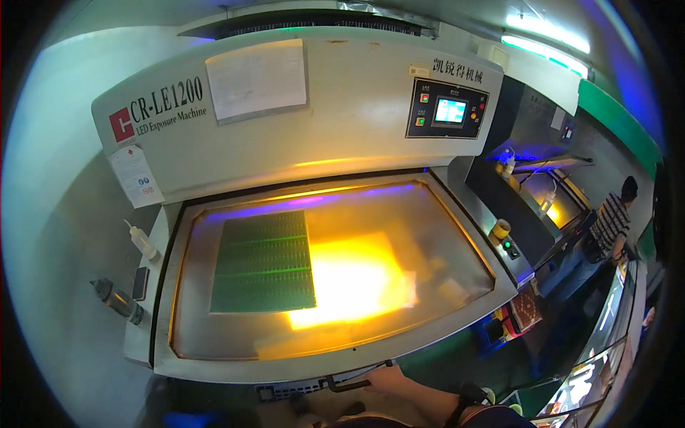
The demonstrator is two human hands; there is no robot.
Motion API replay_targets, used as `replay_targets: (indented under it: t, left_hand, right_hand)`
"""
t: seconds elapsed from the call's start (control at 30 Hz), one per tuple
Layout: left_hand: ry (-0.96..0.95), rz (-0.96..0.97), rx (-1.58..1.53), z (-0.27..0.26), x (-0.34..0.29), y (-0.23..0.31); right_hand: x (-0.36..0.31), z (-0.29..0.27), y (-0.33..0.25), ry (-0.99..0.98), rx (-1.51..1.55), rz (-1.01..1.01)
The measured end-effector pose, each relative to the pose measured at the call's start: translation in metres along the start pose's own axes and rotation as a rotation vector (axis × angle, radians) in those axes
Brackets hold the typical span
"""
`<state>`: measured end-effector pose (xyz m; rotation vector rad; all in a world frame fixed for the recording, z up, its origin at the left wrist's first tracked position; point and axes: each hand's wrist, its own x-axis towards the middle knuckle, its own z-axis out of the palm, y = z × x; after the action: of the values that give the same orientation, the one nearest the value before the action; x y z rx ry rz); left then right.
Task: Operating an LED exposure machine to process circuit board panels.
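Note:
At the lower middle, my right hand is closed around the black handle on the front of the exposure machine's tray. The forearm comes in from the lower right, with a dark band at the wrist. My left hand is out of view. On the left half of the tray's clear, framed surface lies a green circuit board panel, flat, with rows of fine pattern. Bright yellow light shines on the surface just right of the panel.
The machine's pale hood rises behind, with a lit control screen. On the left ledge are a white squeeze bottle, a phone and a grey bottle. A tape roll sits right. Another person stands far right.

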<state>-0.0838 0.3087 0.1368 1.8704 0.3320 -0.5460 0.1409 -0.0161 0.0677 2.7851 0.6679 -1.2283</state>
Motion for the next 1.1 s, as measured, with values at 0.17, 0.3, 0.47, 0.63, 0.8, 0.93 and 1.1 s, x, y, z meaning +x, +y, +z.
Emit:
replay_targets:
  t: [0.17,0.3,0.47,0.63,0.8,0.93,1.1]
  left_hand:
    - [0.021,0.049,0.092,-0.015,0.010,0.003]
    - [0.033,0.091,0.159,-0.036,0.019,-0.004]
    - [0.053,0.160,0.261,-0.070,0.027,-0.027]
    - [-0.021,0.148,0.299,-0.104,0.067,-0.027]
    - [-0.136,0.480,0.401,-0.117,0.137,0.021]
    - [-0.364,0.458,0.519,-0.113,0.179,0.034]
    - [-0.585,0.383,0.548,-0.133,0.180,0.049]
  right_hand:
    - [-0.005,-0.007,0.002,-0.013,0.083,0.047]
    - [-0.014,0.017,-0.001,0.101,0.076,0.036]
    - [-0.059,0.058,-0.038,0.515,0.522,-0.009]
    - [-0.147,0.038,-0.096,0.342,1.290,0.239]
    - [-0.123,0.209,-0.115,0.351,1.671,0.509]
    - [-0.132,0.198,-0.161,0.455,1.756,0.637]
    - [-0.080,0.153,-0.129,0.330,1.466,0.565]
